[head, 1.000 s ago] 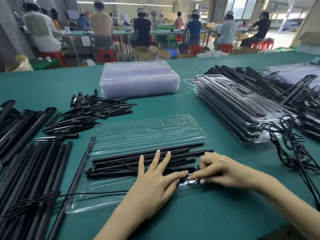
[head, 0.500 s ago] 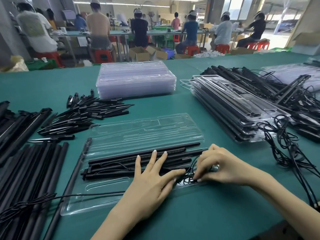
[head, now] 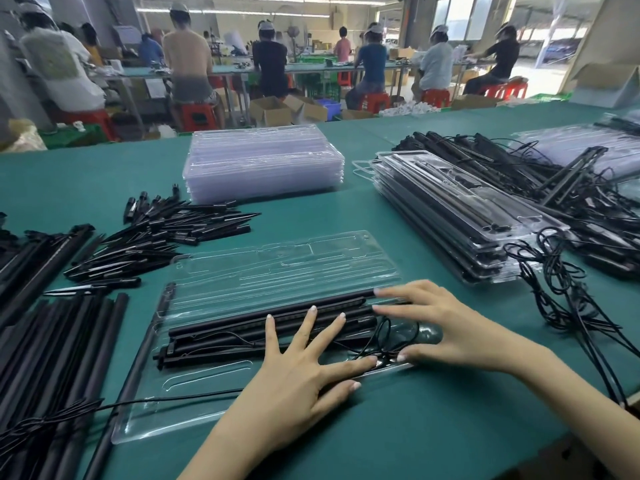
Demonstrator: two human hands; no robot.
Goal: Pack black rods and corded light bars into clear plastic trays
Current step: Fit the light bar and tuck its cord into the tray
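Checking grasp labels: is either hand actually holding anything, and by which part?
Nothing is gripped. The left hand presses flat on the black rods; the right hand spreads over their right ends and the coiled cord.

Bright overhead strips, window glare, wide-angle edge distortion.

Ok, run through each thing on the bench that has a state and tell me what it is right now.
Open tray: lid flat, rods and bars in the near half.
Cord: loose loops at the tray's right end.
Left hand: fingers spread, pressing the bars.
Right hand: fingers straight, over the bar ends and cord.
Empty trays: stacked.
Packed trays: closed, stacked.
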